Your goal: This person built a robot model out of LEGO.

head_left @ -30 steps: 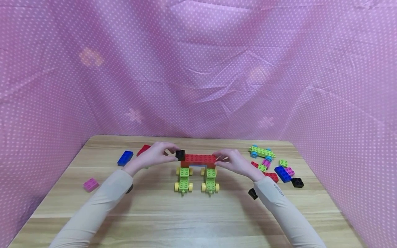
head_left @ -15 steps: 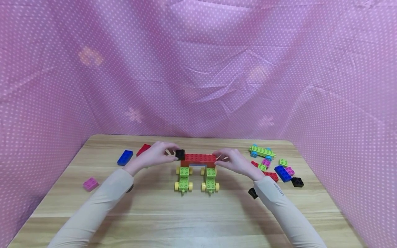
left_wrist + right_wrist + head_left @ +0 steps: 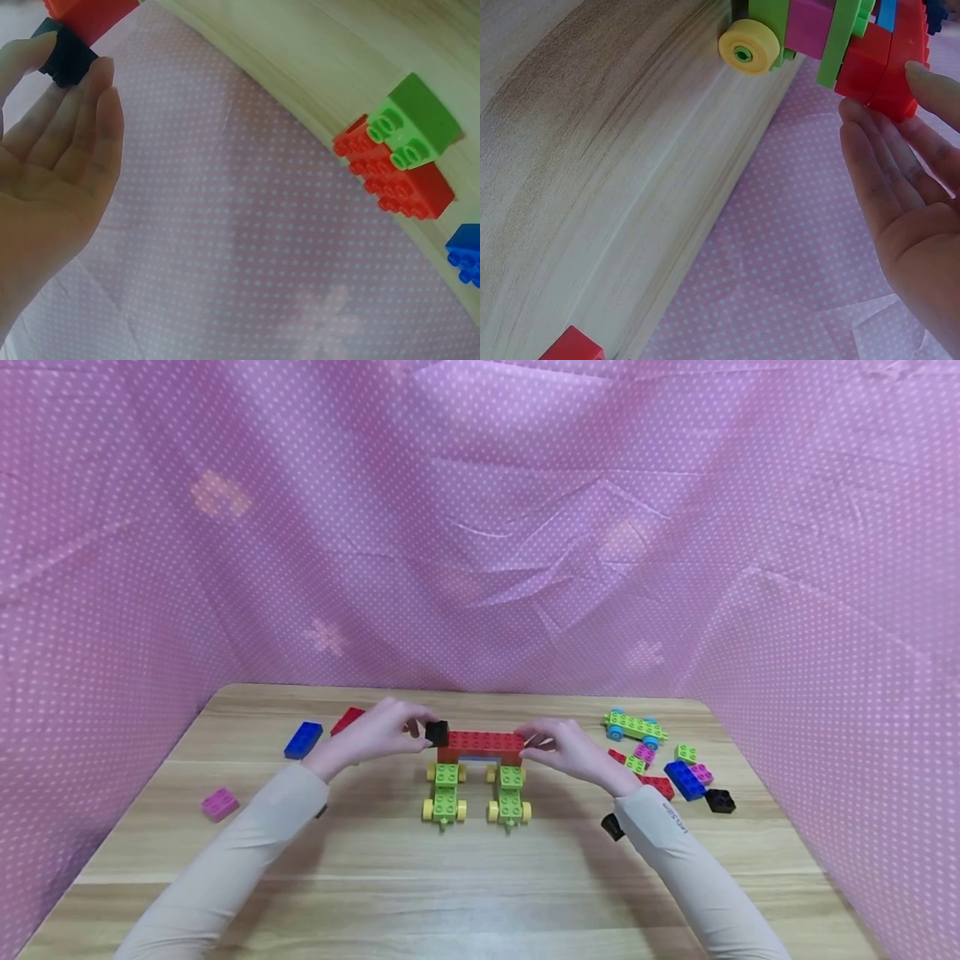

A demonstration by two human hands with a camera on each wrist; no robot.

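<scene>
Obscured items first: a red brick (image 3: 347,721) near the far-left part of the table (image 3: 480,877) is sitting partly behind the left hand (image 3: 372,739); the left wrist view is showing a green brick (image 3: 415,122) stacked on it, w/ a blue brick (image 3: 466,253) cut off at the frame edge. A small black object (image 3: 612,827) is showing beside the right sleeve, identity unclear. Right wrist view is cutting off most of the build, showing only one yellow wheel (image 3: 748,46) and the red end. The black block (image 3: 437,732), small and square, is being pinched by the left hand's thumb and fingertips, pressed against the left end of the red bridge (image 3: 481,744). The right hand (image 3: 567,750) is gripping the bridge's right end, thumb over, fingers under. Bridge is sitting across two green wheeled bases (image 3: 445,793) w/ yellow wheels, approx. centre of table toward the far edge. Loose pieces are crowding the far-right corner: a green wheeled plate (image 3: 633,727), a blue block (image 3: 682,778), a black piece (image 3: 719,800), small green, pink and red ones. A pink brick (image 3: 220,805) is lying near the left edge. Near half of the table is lying open; pink dotted cloth (image 3: 480,527) is walling in three sides.
</scene>
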